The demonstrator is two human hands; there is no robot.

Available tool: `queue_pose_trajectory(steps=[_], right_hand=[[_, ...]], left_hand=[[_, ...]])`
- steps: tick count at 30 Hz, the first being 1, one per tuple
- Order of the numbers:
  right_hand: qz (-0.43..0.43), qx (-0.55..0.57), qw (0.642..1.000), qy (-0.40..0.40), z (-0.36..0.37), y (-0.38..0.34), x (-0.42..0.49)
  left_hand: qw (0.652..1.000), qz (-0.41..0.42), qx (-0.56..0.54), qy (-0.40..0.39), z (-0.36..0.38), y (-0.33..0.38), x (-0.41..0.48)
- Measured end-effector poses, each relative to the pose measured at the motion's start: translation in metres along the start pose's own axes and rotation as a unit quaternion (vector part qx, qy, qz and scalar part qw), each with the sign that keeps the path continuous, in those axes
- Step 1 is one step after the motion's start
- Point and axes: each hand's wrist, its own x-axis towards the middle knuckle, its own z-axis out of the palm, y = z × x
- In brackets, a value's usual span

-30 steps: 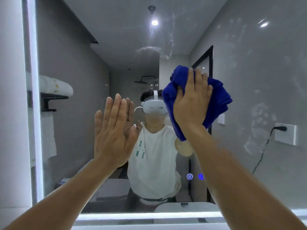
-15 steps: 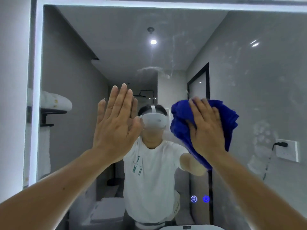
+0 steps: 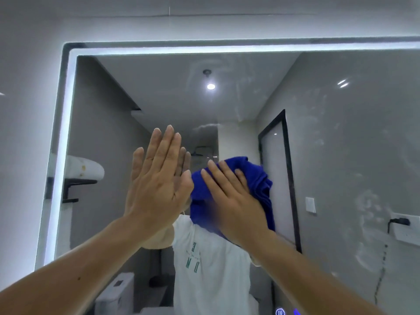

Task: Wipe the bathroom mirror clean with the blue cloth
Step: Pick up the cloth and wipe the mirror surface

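Lit edge strip (image 3: 66, 144) of the bathroom mirror (image 3: 172, 92) runs down the left. Left hand (image 3: 156, 185): flat on the glass, fingers straight and together, holding nothing. Just right of it, blue cloth (image 3: 256, 178), bunched against mid-mirror. Right hand (image 3: 234, 203) spread over the cloth, fingers straight, pressing it to the glass. Far right: pale smears (image 3: 368, 205) on the glass, beside the reflected wall socket (image 3: 406, 228).

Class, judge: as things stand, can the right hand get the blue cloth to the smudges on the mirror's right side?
Probably yes. The right hand presses the blue cloth on the mirror, and only bare glass lies between it and the smudges.
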Motion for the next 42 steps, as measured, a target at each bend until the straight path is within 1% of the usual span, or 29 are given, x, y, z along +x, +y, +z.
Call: queue_pose_trajectory(steps=[1,2,3,6,8,11,13,14,15,17,19,21,24,25,26,28,30,32,34,35,36,39,42], right_hand=[[-0.023,-0.011,1.000,-0.011,-0.002,0.012,-0.004],[-0.025,-0.013,0.999,-0.019,-0.005,0.026,-0.002],[-0.005,-0.006,1.000,-0.019,-0.010,0.039,0.005],[0.118,0.028,0.992,0.022,-0.024,0.074,0.046],[0.178,0.024,0.983,0.047,-0.029,0.085,0.081],[0.256,0.021,0.964,0.066,-0.032,0.075,0.129],[0.279,0.032,0.957,0.077,-0.029,0.053,0.147],[0.264,0.034,0.960,0.080,-0.025,0.039,0.151],[0.232,0.035,0.969,0.080,-0.021,0.024,0.150],[0.144,0.040,0.986,0.069,-0.010,-0.004,0.135],[0.068,0.042,0.996,0.043,-0.003,-0.021,0.106],[0.004,0.016,1.000,0.009,0.001,-0.022,0.070],[-0.069,-0.019,0.996,-0.046,-0.004,0.013,0.030],[-0.071,-0.023,0.996,-0.050,-0.008,0.032,0.026],[-0.054,-0.019,0.997,-0.046,-0.014,0.051,0.025],[0.033,-0.008,0.999,-0.023,-0.027,0.088,0.038],[0.138,-0.009,0.990,0.008,-0.038,0.115,0.068],[0.226,-0.011,0.974,0.034,-0.040,0.122,0.106],[0.283,-0.001,0.958,0.038,-0.039,0.109,0.140],[0.291,0.006,0.956,0.037,-0.037,0.098,0.151],[0.279,0.008,0.960,0.035,-0.034,0.085,0.157],[0.175,-0.007,0.984,0.019,-0.022,0.048,0.137],[0.091,-0.003,0.996,-0.005,-0.012,0.030,0.085]], left_hand=[[1.000,0.004,0.001,0.000,0.000,0.002,0.002],[1.000,0.009,0.001,0.001,0.000,0.003,0.005],[1.000,0.011,-0.001,0.001,0.000,0.003,0.009],[1.000,-0.002,-0.019,-0.011,-0.001,0.001,0.023],[1.000,-0.006,-0.021,-0.021,-0.002,-0.004,0.030],[1.000,-0.014,-0.006,-0.021,-0.004,-0.016,0.038],[1.000,-0.025,-0.002,-0.013,-0.005,-0.024,0.041],[1.000,-0.030,-0.002,-0.008,-0.006,-0.028,0.042],[0.999,-0.033,-0.003,-0.004,-0.007,-0.031,0.042],[0.999,-0.034,-0.004,-0.001,-0.009,-0.034,0.042],[0.999,-0.037,-0.004,-0.004,-0.013,-0.034,0.042],[0.999,-0.041,-0.004,-0.001,-0.018,-0.033,0.042],[0.999,-0.031,-0.008,-0.003,-0.025,-0.026,0.043],[1.000,-0.030,-0.009,-0.005,-0.028,-0.024,0.045],[0.999,-0.029,-0.010,-0.006,-0.030,-0.023,0.046],[0.999,-0.029,-0.010,-0.010,-0.034,-0.021,0.048],[0.999,-0.031,-0.009,-0.014,-0.036,-0.021,0.050],[0.999,-0.034,-0.008,-0.018,-0.038,-0.021,0.053],[0.999,-0.040,-0.013,-0.013,-0.037,-0.021,0.057],[0.999,-0.042,-0.016,-0.010,-0.037,-0.020,0.058],[0.999,-0.042,-0.018,-0.008,-0.036,-0.018,0.060],[0.999,-0.044,-0.016,-0.002,-0.031,-0.010,0.063],[0.999,-0.047,-0.010,0.000,-0.027,0.001,0.063]])
